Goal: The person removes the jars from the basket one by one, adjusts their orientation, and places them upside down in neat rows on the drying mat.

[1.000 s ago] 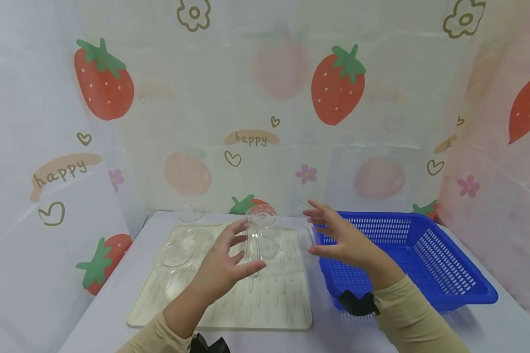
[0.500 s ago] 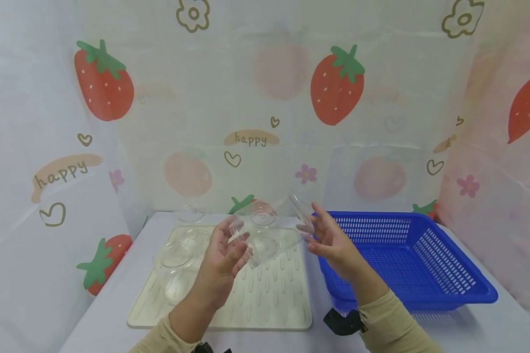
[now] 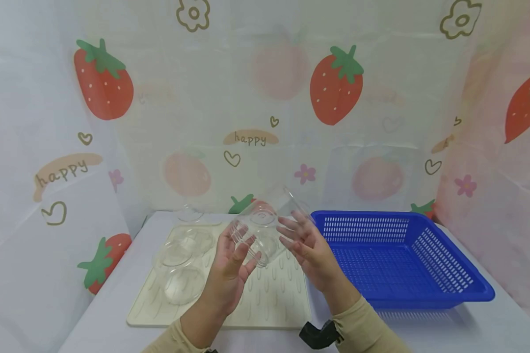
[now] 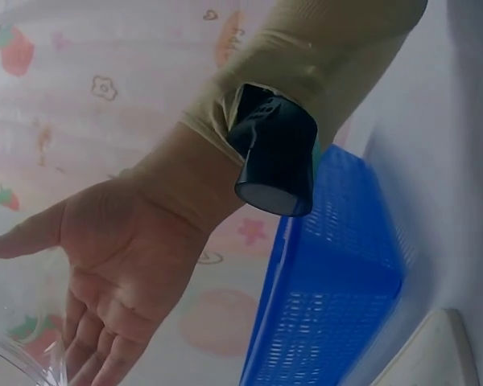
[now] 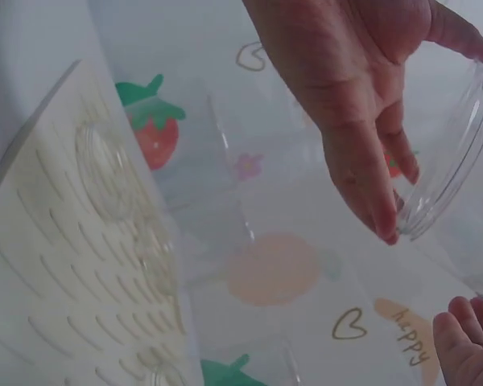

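Observation:
Between my hands a clear cup (image 3: pixel 271 206) is tilted above the mat, with several ring lines at its lower-left rim. My left hand (image 3: pixel 229 274) holds that rim; in the right wrist view the left thumb and fingers (image 5: pixel 382 217) grip the rim (image 5: pixel 455 173) from both sides. My right hand (image 3: pixel 311 252) is at the cup's other side, fingers spread, overlapping the clear wall. Seen from the left wrist, the right palm (image 4: pixel 133 253) is turned inward with straight fingers, and a piece of rim (image 4: pixel 28 358) shows beside it. More clear cups (image 3: pixel 176 252) stand on the cream mat (image 3: pixel 287 299).
A blue plastic basket (image 3: pixel 428 289) stands to the right of the mat on the white table (image 3: pixel 101 314). Another clear cup (image 3: pixel 190 213) is at the mat's back left. A strawberry-print curtain (image 3: pixel 229 88) encloses the back and sides.
The right hand has moved left, from beside the basket's edge to the cup. The left hand has turned palm-up, tilting the cup so its far end points up and right.

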Motion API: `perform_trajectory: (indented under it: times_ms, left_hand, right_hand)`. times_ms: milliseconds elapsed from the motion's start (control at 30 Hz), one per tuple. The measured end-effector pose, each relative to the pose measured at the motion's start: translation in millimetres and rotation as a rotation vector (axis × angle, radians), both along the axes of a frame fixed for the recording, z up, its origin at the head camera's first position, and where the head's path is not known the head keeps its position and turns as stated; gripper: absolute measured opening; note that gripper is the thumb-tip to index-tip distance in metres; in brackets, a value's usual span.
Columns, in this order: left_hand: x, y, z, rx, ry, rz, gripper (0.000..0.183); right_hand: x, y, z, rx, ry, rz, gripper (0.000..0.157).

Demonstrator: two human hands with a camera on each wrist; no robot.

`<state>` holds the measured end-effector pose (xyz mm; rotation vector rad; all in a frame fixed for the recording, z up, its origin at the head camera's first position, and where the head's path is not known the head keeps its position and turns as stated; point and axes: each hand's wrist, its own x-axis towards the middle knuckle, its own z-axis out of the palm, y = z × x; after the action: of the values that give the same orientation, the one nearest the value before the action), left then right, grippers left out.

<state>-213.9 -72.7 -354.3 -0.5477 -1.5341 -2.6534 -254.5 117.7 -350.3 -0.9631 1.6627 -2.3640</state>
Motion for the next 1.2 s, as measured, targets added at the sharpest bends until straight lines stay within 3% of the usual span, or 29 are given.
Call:
perform_trajectory:
  times_ms: [467, 733, 1033, 1200]
  left_hand:
    - [1.5, 1, -6.2, -0.101, 0.015, -0.061, 0.069]
    - [-3.6, -2, -9.1, -0.182, 0.074, -0.091, 0.073]
    - [-4.5, -12, -6.3, -0.310, 0.117, -0.101, 0.076]
    - [-6.0, -18, -6.1, -0.425, 0.140, -0.088, 0.076]
  right_hand:
    - [3.9, -6, 4.7, -0.173, -0.084, -0.026, 0.093]
    - [1.6, 0, 6.3, -0.154, 0.025, -0.051, 0.074]
    - [-2.7, 4, 9.8, -0.149, 0.091, -0.038, 0.075]
    - [-3.5, 7, 11.6, -0.116, 0.092, -0.072, 0.080]
